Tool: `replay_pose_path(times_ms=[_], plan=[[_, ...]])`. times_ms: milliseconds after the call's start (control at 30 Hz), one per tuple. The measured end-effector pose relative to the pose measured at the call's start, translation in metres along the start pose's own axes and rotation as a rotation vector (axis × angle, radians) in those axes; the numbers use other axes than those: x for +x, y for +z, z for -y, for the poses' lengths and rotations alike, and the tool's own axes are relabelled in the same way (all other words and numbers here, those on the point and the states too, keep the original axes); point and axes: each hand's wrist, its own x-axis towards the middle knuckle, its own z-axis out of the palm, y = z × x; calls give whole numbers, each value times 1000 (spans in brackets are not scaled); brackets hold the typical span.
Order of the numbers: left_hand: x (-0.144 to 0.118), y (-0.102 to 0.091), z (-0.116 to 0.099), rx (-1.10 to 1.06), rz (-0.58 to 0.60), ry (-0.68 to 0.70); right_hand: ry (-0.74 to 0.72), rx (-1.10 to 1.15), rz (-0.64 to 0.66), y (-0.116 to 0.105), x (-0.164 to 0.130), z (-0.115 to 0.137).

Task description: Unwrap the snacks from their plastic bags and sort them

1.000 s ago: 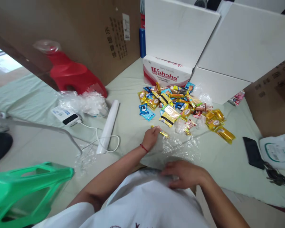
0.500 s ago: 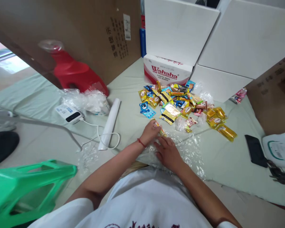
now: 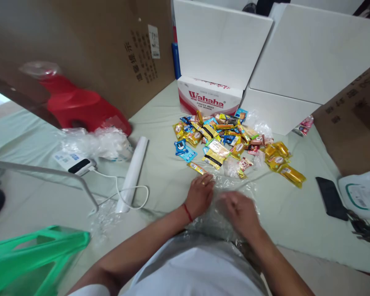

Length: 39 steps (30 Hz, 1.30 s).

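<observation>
Both hands' fingers (image 3: 207, 183) curl down onto the clear plastic bag (image 3: 234, 189), pinching its film.

Clear plastic bag (image 3: 231, 193): thin, crinkled, glossy film. Snack packets (image 3: 231, 142): shiny foil and plastic wrappers. Table cover (image 3: 160, 164): matt, pale green cloth. Cardboard sheet (image 3: 105, 53): brown, matt. Red stool (image 3: 80, 105): smooth glossy plastic. White boxes (image 3: 311, 53): matt foam.
</observation>
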Motion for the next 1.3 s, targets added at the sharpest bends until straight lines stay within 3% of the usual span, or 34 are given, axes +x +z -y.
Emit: replay_pose_path(times_ms=[67, 100, 167, 267, 333, 433, 533, 633, 733, 800, 867, 900, 1100, 1200, 1300], plan=[[-4, 3, 1, 92, 46, 83, 172, -160, -198, -26, 22, -15], [-5, 4, 1, 127, 66, 115, 240, -243, -229, -34, 37, -23], [-6, 4, -1, 170, 99, 163, 308, -365, -125, -38, 66, -36], [0, 4, 2, 190, 114, 195, 246, -446, 137, -30, 96, -50], [8, 5, 7, 184, 107, 205, 179, -422, 163, -31, 106, -64], [23, 7, 14, 162, 91, 217, 162, -351, -23, -56, 117, -94], [35, 8, 19, 134, 69, 229, 263, -459, -161, -98, 142, -118], [40, 7, 20, 130, 53, 239, 350, -659, -188, -120, 179, -113], [40, 5, 19, 148, 62, 232, 178, -708, -145, -106, 224, -85], [40, 4, 18, 149, 69, 230, 22, -675, 80, -86, 254, -69], [39, 3, 18, 133, 63, 236, 21, -667, 252, -71, 280, -64], [39, 3, 18, 123, 56, 238, 64, -679, 272, -68, 289, -67], [39, 5, 20, 117, 34, 252, 308, -781, 105, -89, 297, -107], [39, 5, 21, 127, 39, 253, 267, -763, 86, -83, 294, -106], [39, 5, 21, 132, 38, 256, 195, -735, 74, -60, 296, -89]])
